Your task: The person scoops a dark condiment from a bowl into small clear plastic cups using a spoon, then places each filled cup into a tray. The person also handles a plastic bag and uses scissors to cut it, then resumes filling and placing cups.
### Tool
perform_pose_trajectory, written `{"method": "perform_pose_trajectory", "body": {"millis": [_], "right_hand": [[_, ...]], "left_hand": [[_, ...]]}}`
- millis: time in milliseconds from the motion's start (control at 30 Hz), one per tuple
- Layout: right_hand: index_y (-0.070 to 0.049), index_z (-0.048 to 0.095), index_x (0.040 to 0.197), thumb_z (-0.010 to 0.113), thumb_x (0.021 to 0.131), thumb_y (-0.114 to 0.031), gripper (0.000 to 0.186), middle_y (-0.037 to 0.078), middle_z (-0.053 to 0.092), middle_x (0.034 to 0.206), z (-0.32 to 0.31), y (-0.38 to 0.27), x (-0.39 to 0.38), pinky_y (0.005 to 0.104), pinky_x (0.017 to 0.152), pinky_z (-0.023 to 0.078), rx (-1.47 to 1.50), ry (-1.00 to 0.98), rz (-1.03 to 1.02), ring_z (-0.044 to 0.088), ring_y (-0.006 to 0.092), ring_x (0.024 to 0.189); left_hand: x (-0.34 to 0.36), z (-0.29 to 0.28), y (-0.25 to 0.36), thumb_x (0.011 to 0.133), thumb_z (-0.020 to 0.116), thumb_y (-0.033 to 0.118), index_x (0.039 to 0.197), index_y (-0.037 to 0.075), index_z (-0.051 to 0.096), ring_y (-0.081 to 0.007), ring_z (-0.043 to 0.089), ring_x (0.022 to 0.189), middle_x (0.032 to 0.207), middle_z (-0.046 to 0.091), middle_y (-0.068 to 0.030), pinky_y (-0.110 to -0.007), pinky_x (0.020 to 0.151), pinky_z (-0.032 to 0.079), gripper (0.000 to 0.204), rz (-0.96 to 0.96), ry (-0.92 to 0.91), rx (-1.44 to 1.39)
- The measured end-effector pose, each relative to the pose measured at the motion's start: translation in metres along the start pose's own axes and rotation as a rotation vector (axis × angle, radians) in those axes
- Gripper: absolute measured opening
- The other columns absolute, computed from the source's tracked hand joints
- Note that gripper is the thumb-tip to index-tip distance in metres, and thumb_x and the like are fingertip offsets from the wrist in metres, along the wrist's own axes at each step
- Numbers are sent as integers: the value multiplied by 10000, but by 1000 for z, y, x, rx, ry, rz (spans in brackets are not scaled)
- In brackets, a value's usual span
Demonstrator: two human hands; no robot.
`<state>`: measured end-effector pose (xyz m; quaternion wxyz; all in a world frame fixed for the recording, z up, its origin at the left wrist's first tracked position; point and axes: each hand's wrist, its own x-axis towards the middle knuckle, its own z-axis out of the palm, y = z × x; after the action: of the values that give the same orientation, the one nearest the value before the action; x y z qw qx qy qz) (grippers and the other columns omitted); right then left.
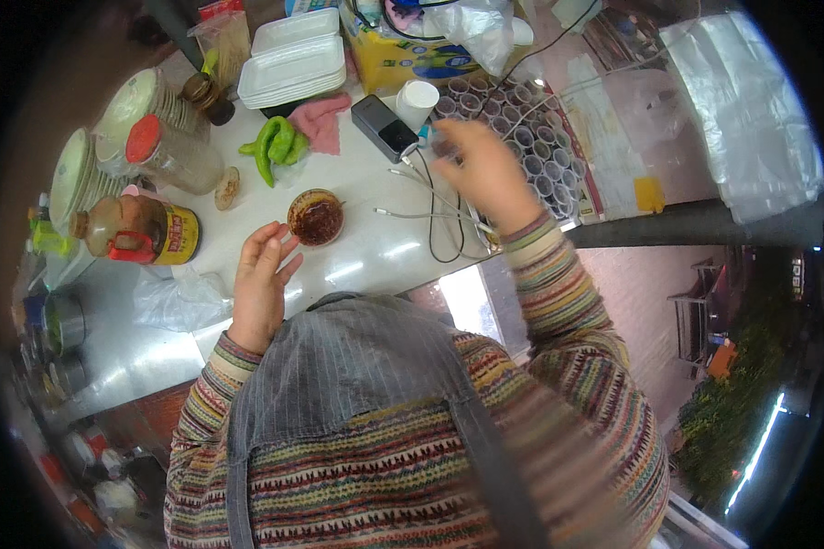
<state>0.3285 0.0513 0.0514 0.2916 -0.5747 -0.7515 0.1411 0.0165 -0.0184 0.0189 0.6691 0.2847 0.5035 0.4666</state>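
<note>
Oddly, right hand [482, 169] blurs over small cups [536, 151] (fingers' state unclear) — left hand [261, 279], fingers spread, beside sauce bowl [316, 218].

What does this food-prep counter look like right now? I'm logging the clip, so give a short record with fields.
left hand: open, fingertips beside the small bowl of dark red sauce
right hand: blurred, over the tray of small cups; grip unclear
counter: white, with loose cables
nearby: green peppers, phone, stacked foam boxes, oil jug
</note>
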Motion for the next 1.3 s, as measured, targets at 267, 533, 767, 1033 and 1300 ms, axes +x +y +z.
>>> {"method": "perform_pose_trajectory", "body": {"millis": [267,533,767,1033,1300], "right_hand": [[-36,563,1120,712,725,-245,471,167,608,1088,-45,160,47,386,872,446,-389,-57,401,573,314,1012],[-6,598,1047,695,755,-265,402,161,633,990,-51,131,57,389,794,462,-483,-91,308,593,314,926],[-31,646,916,640,791,-195,207,116,630,825,38,10,65,294,672,470,300,-365,-186,613,215,755],[-134,638,1008,586,788,-126,226,117,570,968,192,-28,106,386,772,465,-166,-392,-432,575,302,883],[-169,667,899,554,813,-180,142,93,595,923,154,-44,111,396,732,468,-185,-416,-431,589,283,889]], "left_hand": [[2,-17,-2,922,486,149,1137,36,469,-175,538,1007,1105,547,-85,-323,879,447,244,-33,165,-19],[-1,-31,-10,901,516,135,1107,36,506,-172,546,974,1065,568,-79,-320,852,459,229,-40,231,-87],[2,-29,-17,899,508,146,1086,44,511,-173,542,972,1050,559,-72,-317,860,442,213,-86,246,-131],[-11,-38,-13,905,493,143,1080,39,510,-162,545,962,1028,569,-62,-303,850,448,204,-64,252,-122],[-6,-43,-6,912,498,210,1148,25,486,-180,536,983,1082,554,-78,-315,860,442,300,-8,229,-82]]}}
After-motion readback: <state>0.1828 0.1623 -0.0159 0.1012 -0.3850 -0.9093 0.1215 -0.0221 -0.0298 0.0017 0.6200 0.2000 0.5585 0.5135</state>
